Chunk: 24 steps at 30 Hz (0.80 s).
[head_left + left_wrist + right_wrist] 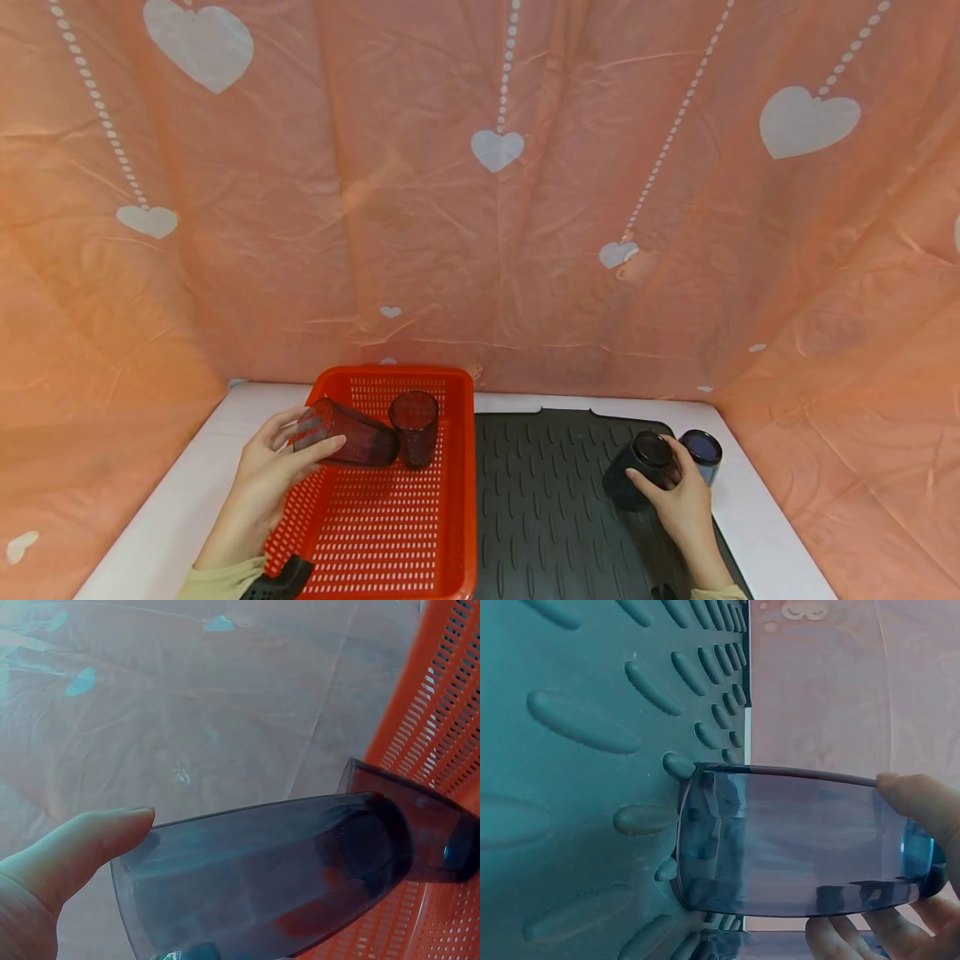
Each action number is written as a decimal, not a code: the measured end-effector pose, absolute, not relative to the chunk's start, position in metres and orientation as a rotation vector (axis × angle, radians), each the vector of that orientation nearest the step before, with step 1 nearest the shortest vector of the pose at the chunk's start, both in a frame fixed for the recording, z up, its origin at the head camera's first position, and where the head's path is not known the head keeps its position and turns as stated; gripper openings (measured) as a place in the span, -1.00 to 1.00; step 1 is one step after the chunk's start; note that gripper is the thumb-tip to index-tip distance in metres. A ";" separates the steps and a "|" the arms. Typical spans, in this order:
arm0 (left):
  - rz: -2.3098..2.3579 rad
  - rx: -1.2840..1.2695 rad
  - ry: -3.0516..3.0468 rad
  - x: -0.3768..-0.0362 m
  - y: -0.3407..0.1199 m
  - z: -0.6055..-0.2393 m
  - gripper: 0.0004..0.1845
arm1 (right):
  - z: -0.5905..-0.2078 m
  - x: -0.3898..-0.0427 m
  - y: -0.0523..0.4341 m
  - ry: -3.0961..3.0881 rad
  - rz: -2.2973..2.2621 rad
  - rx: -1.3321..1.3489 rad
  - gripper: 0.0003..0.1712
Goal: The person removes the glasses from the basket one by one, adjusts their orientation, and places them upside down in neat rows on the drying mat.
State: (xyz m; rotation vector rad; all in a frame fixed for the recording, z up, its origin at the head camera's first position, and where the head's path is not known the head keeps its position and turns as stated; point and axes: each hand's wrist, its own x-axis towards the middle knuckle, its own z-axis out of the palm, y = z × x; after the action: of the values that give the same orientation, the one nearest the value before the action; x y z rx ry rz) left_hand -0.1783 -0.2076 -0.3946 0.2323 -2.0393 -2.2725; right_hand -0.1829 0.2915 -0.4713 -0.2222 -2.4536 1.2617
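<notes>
My left hand (262, 479) grips a see-through tinted drinking glass (356, 437) near its rim, thumb on one side. This glass lies tilted over the red plastic basket (468, 500), its thick base pointing right. Just beyond the base, a second glass (415, 427) is in the basket, rim upward; whether the two touch I cannot tell. At right, my right hand (682, 500) holds another glass (802, 840) by its base end. Upside down, that glass has its rim at the dark ridged mat (540, 500). Beside it, one more inverted glass (702, 454) sits at the mat's right edge.
Basket and mat lie side by side on a white table (165, 492). An orange sheet (480, 275) with white hearts hangs behind the table and along both sides. The basket's perforated wall (427, 697) rises near the left-hand glass.
</notes>
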 end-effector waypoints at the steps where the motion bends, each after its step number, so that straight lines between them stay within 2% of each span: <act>1: -2.277 0.231 -2.034 -0.177 -0.207 -0.394 -0.29 | -0.472 -0.183 0.292 -2.454 1.264 -0.222 -0.08; 24: -2.414 0.136 -1.912 -0.164 -0.176 -0.390 -0.44 | -0.471 -0.182 0.291 -2.463 1.247 -0.219 -0.09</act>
State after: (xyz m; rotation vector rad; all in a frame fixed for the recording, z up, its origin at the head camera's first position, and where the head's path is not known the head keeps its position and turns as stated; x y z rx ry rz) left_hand -0.1643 -0.1755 -0.3899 0.1356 -1.9122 -2.4139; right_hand -0.1821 0.2913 -0.4713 -0.2191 -2.4626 1.2470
